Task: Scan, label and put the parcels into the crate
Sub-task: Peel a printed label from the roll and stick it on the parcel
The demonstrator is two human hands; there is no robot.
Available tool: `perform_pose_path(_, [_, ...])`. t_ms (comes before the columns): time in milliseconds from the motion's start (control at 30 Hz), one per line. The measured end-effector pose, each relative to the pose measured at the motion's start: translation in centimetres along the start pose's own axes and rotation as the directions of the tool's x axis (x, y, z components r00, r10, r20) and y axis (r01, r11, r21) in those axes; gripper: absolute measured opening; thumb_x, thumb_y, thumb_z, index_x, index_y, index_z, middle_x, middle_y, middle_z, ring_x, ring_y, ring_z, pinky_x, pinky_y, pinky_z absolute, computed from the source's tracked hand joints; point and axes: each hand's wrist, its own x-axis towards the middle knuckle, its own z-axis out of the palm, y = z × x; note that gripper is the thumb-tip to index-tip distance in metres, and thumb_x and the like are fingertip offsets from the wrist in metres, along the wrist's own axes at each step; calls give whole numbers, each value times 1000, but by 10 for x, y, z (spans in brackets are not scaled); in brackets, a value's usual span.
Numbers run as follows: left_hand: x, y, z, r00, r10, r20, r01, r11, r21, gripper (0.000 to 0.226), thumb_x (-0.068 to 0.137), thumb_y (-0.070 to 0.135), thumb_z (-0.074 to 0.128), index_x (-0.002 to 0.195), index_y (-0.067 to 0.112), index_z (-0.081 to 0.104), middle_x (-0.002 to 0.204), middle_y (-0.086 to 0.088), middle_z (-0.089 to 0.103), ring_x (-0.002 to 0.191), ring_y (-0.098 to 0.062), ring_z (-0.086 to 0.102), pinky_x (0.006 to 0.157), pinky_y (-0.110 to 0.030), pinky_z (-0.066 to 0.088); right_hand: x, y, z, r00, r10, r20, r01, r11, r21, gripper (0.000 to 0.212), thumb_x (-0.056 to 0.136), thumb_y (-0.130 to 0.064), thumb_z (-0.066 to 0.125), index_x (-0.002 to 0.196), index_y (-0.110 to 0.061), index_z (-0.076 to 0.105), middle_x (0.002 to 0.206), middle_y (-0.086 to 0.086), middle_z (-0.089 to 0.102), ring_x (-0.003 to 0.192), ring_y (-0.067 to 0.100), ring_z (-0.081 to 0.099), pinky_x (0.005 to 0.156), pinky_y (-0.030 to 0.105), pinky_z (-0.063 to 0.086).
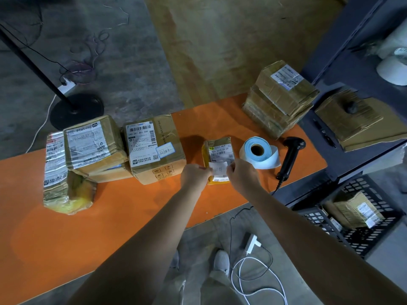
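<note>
Step in hand, judged from the layout: labelling. Positioned flat on the orange tabletop (110,216), printed barcode face up: small taped parcel (220,148), directly ahead of both arms for a 2-handed reach. Held over its near half: white handwritten label (218,170), stretched between both hands, probably to keep the sheet taut and free of creases. Grip of the left hand (195,172): pinching the label's left edge. Grip of the right hand (241,175): pinching the right edge likewise. Cannot tell whether already stuck to the parcel or hovering just above it. Parked just right of the parcel, within easy reach for the next tear-off: blue-backed label roll (257,154) with a loose tail curling off. Laid down further right, handle toward the near edge, cord trailing off the tabletop: black barcode scanner (290,157), probably set aside to free both hands. Queued along the left: cluster of larger parcels (94,146), 1 of them, the big box (154,148), bearing a blue-bordered handwritten sticker. Stacked at the far right corner: further taped boxes (279,97). Placed on the floor below the right end of the tabletop, a short carry from the work spot: black lattice crate (363,241), with at least 1 parcel (357,211) inside. Recommended next: press the label down from the centre outward, keep clear of the printed barcode, then transfer the parcel right and down into the crate.
</note>
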Motion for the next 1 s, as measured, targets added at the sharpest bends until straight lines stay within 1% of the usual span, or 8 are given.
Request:
perform_pose_path(200, [0,-3,5,1000,21,15,-21,1000,-6,24,85,19,69,63,18,60,65,-2,61,55,-16,53,52,-27,39,-1,1,0,1000,-9,8,8,997,71,18,99,-21,48,95,-6,57,78,5,56,77,23,57,62,32,42])
perform_pose_path(333, [-3,-1,8,998,54,16,-54,999,-6,10,85,21,68,81,12,66,74,-3,66,60,-15,55,53,-25,41,-2,3,-2,1000,-2,-5,3,995,97,18,100,-17,47,98,-2,57,81,9,57,74,21,53,58,28,35])
perform_pose_path(433, [-4,-2,10,993,112,-28,-111,993,29,14,88,25,65,90,11,67,80,-2,67,68,-16,60,56,-25,43,-3,1,-4,1000,-9,13,8,994,111,21,101,-17,45,102,0,56,82,10,55,74,20,53,53,25,33])
perform_pose_path(600, [-1,-4,10,994,108,-24,-103,984,144,18,90,29,65,77,18,60,66,5,59,57,-8,53,47,-21,34,-1,-4,-3,998,-9,62,4,997,73,22,101,-16,44,107,2,55,91,14,59,81,22,53,63,28,37])
perform_pose_path(733, [4,-5,8,994,103,-29,-96,982,164,20,90,31,64,75,19,58,64,2,58,54,-12,53,47,-23,32,-1,-3,-1,999,2,33,-5,996,87,12,100,-15,46,96,-5,52,78,5,51,71,17,49,49,20,28])
perform_pose_path(833, [7,-6,8,994,109,-31,-102,979,175,27,90,31,65,69,16,57,58,2,54,49,-12,49,45,-22,30,-2,-3,1,1000,-3,28,1,998,65,7,99,-14,48,94,-10,49,76,3,49,71,16,49,47,18,27])
perform_pose_path(900, [8,-8,10,992,125,-32,-118,978,174,36,90,30,66,60,14,53,52,1,51,45,-15,47,45,-25,34,-2,-3,3,1000,5,30,-7,998,61,5,98,-13,49,94,-10,51,76,1,48,71,15,49,47,17,26])
perform_pose_path(1000, [7,-10,11,996,84,-33,-81,992,100,34,88,27,69,62,12,53,62,-7,59,57,-25,60,57,-38,55,-2,-3,4,999,16,32,-18,998,66,5,97,-13,51,93,-10,52,75,0,49,72,15,51,47,17,28])
